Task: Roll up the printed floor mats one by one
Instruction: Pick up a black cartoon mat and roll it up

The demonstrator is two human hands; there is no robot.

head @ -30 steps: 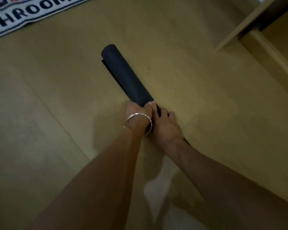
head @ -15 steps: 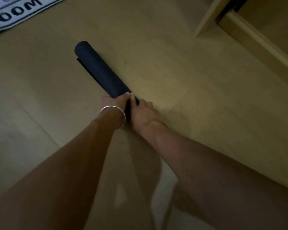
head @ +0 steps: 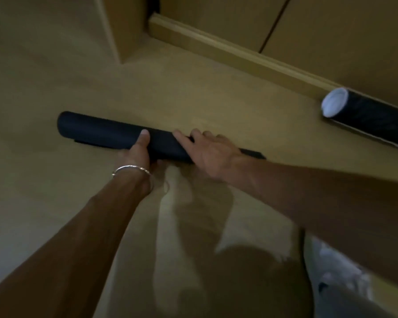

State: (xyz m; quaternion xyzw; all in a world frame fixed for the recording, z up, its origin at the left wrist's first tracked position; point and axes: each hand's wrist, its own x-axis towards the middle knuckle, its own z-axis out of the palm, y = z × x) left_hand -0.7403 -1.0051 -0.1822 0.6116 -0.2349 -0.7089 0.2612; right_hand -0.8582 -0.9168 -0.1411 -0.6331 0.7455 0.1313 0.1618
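Fig.: black rolled mat (head: 97,131) on floor (head: 193,97), frame ctr, long axis approx. 9–3 o'clock. Left grip (head: 136,152) wraps roll's middle w/ thumb over top, fingers beneath; bangle (head: 131,168) on wrist. Right grip (head: 213,154), at 3 o'clock of left, lays spread fingers flat on roll. Second rolled mat (head: 368,120), white end showing, at 2 o'clock by skirting (head: 239,53).

- A tan floor (head: 193,92) fills most of the view, with soft shadows over its near part.
- A wooden skirting board (head: 216,45) runs diagonally along the far wall.
- A dark seam (head: 274,24) divides the wall panels.
- Pale fabric (head: 336,267) shows at lower right.
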